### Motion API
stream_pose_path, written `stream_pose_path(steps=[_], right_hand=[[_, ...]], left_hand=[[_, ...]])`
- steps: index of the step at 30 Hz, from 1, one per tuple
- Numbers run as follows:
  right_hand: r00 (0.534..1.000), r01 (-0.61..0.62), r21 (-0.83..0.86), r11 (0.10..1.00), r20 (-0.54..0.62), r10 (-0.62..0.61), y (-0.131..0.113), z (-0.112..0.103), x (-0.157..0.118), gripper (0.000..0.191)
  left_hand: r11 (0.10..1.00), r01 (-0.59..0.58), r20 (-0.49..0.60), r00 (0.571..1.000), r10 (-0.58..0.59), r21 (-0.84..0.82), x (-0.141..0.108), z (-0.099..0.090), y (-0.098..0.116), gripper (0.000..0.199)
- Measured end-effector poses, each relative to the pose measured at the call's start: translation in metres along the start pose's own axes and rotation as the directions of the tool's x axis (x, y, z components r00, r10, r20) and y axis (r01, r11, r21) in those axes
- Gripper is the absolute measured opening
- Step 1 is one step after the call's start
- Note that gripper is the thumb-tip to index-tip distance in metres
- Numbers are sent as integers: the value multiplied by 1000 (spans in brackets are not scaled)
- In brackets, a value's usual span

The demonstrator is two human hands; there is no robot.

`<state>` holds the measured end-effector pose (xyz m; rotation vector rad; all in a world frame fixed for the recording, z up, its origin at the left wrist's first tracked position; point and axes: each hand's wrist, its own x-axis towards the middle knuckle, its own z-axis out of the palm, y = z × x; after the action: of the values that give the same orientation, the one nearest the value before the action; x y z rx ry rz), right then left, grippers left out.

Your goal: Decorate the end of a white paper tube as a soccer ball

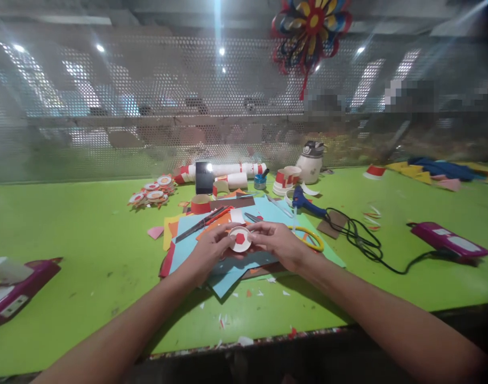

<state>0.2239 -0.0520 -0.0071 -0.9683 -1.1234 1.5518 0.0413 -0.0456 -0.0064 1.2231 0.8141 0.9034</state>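
A person's two bare hands met over a green bench (108, 229), where a small white disc (239, 249) with a red paper shape (240, 239) at its center sat between them, above overlapping sheets of light-blue paper (223, 280). The left hand (212, 247) pinched the disc's left edge, its thumb near the red shape, while the right hand (281, 242) gripped the opposite side; both were nearly closed, with fingers curled at the rim. Whether the red shape was glued down or loose could not be told.

Careful handling at this point called for light, even pressure from both sides, so that the rim would not bend, and for thumbs kept flat and clear of the shape's corners, so that it would not slide off center.

The forearms reached in from the lower corners and converged, wrists low over the paper, the disc's face tilted up toward the wearer. Yellow-handled scissors (319, 242) lay beside the right hand, with a blue glue gun (303, 202) farther back.
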Motion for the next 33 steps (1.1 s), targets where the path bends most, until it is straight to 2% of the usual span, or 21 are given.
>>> stream_pose_path(steps=[6,15,22,33], right_hand=[[1000,-27,-18,999,7,27,1,-2,-1,39],[997,-76,-28,997,27,77,0,0,-3,38],[995,-83,-57,995,52,86,2,-1,-4,35],[992,-115,-66,991,38,118,4,1,-5,37]], left_hand=[[1000,0,-8,1000,-1,-27,3,-3,-2,29],[997,60,27,998,-59,-58,0,-3,5,29],[998,65,5,998,-65,-25,-1,-3,4,28],[996,79,48,996,-78,-31,0,-7,3,28]])
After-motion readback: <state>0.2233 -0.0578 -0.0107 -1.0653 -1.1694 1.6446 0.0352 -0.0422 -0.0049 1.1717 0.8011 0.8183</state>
